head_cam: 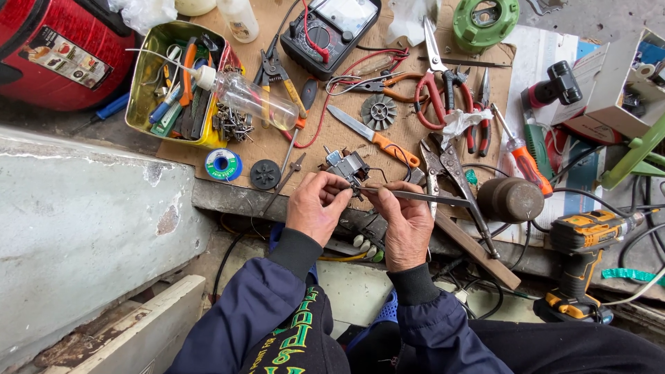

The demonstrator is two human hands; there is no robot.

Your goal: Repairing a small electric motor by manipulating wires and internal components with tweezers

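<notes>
Small grey metal motor block with wires (348,167) sits at the near edge of the brown cardboard sheet (325,142), pinched by the left hand (315,208), fingers curled closed on its near side. Right hand (407,225) is closed around a thin dark metal rod tool (415,196), tip touching the motor; the rod runs right from the motor.

Risk, as a judgement: the grip on the motor is fingertip only, so a hard push from the rod could twist it loose or skid the tip into the left fingers; the thin black wires off the motor could snag or tear if it rotates.

Around the motor: orange-handled knife (374,137) just behind it, grey plastic fan wheel (379,111) further behind, black multimeter with red leads (329,31) far behind. Left of the motor a black round disc (265,174) and a blue-green solder spool (223,165), then a yellow tin of small tools (176,83) with a clear plastic bottle (253,97) leaning off it. Right of the motor grey pliers (450,166), red-handled shears (436,90), red screwdriver (523,156), brown round cylinder (510,199), yellow-black cordless drill (585,256) further right. The pliers lie close to the rod's path, crowding the right hand
</notes>
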